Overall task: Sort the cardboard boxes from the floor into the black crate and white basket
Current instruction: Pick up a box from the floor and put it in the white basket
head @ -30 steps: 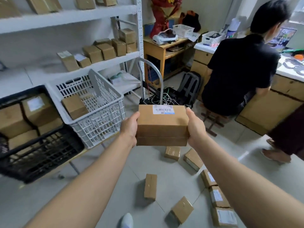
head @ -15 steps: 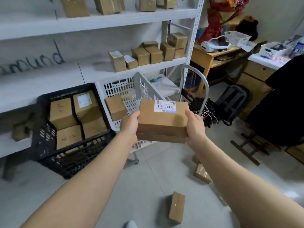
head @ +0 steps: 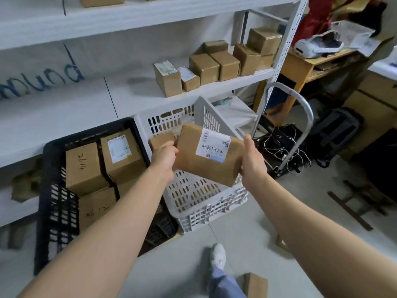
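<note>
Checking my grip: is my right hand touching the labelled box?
Touching. The head view shows the right hand clasping the right end of the labelled box, thumb on top, with no gap between them.

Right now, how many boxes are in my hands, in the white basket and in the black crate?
Held box: 1
Basket box: 1
Crate boxes: 4, one partly hidden
Total: 6
</note>
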